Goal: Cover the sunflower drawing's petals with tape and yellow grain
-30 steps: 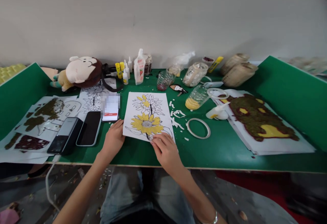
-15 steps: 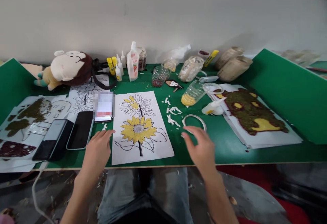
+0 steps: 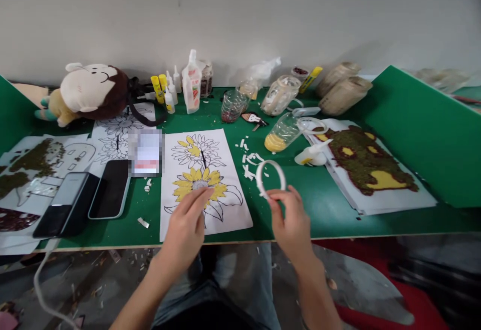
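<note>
Pinched between the thumb and fingers of my right hand (image 3: 290,219) is a roll of white tape (image 3: 262,178), raised upright above the green table (image 3: 323,219). My left hand (image 3: 190,219) hovers over the lower part of the sunflower drawing (image 3: 229,214). Its fingers are pressed together, and what they hold, if anything, is too small to tell. Yellow fills the lower flower's petals and a few petals of the upper flower. White paper scraps (image 3: 248,172) lie between the drawing and the tape.
Two phones (image 3: 108,189) (image 3: 146,152) and a dark power bank (image 3: 67,204) lie on the left. Glue bottles (image 3: 192,87), a plush toy (image 3: 88,89) and plastic jars (image 3: 280,97) line the back. A squeeze bottle (image 3: 311,155) and decorated sheets (image 3: 372,164) are on the right.
My right hand has taken hold of the tape roll and lifted it off the table. My left hand has moved right, over the drawing, and its fingers have closed together.
</note>
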{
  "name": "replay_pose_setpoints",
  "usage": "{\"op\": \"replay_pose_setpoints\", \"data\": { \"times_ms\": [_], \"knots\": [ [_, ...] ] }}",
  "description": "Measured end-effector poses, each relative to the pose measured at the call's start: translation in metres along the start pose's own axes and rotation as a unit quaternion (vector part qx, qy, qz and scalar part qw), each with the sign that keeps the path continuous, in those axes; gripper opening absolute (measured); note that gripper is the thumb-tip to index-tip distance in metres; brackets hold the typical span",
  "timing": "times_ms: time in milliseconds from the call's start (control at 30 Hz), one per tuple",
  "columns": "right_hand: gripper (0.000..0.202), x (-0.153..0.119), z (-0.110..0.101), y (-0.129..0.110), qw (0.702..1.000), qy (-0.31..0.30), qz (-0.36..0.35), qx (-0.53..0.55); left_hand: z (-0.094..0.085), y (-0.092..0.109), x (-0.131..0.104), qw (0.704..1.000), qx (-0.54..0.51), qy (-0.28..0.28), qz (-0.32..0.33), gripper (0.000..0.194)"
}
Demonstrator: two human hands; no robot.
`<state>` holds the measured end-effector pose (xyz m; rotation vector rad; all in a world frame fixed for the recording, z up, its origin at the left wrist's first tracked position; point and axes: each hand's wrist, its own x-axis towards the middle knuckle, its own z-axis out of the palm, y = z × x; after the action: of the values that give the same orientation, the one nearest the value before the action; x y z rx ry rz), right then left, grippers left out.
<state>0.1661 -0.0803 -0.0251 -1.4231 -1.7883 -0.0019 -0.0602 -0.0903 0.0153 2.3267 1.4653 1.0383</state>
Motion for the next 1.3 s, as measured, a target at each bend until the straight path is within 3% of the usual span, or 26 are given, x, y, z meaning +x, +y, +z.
{"op": "replay_pose_setpoints", "data": {
  "times_ms": [67,167,333,500,600,800,933,1067,1300],
  "knots": [
    [0.013,-0.005,0.001,-0.022,0.997,-0.012,-0.055,0.047,0.014,0.012,-0.003,0.999,-0.029,-0.015,0.004,0.054],
    [0.021,-0.013,0.006,-0.043,0.992,-0.038,-0.085,0.090,0.031,0.028,-0.009,0.996,-0.059,-0.045,0.043,0.059],
    [0.021,-0.021,0.012,-0.045,0.995,-0.010,-0.066,0.078,0.043,0.040,-0.020,0.994,-0.107,-0.020,0.030,0.053],
    [0.021,-0.019,0.009,-0.039,0.997,0.003,-0.066,0.043,0.043,0.042,-0.019,0.989,-0.134,0.056,0.004,0.037],
    [0.023,-0.018,0.008,-0.038,0.996,0.015,-0.080,0.029,0.041,0.041,-0.013,0.989,-0.129,0.066,-0.025,0.023],
    [0.037,-0.019,0.006,-0.033,0.993,-0.010,-0.119,-0.009,0.035,0.037,-0.006,0.993,-0.098,0.046,-0.040,0.013],
    [0.036,-0.018,0.003,-0.031,0.990,-0.012,-0.132,-0.040,0.032,0.038,-0.004,0.996,-0.050,-0.038,-0.060,0.017],
    [0.029,-0.016,-0.001,-0.036,0.990,-0.010,-0.136,-0.034,0.034,0.041,-0.001,0.992,0.019,-0.117,-0.040,0.011],
    [0.027,-0.017,-0.003,-0.045,0.989,-0.039,-0.144,-0.022,0.039,0.039,0.000,0.997,0.052,-0.054,0.009,0.015]
  ]
}}
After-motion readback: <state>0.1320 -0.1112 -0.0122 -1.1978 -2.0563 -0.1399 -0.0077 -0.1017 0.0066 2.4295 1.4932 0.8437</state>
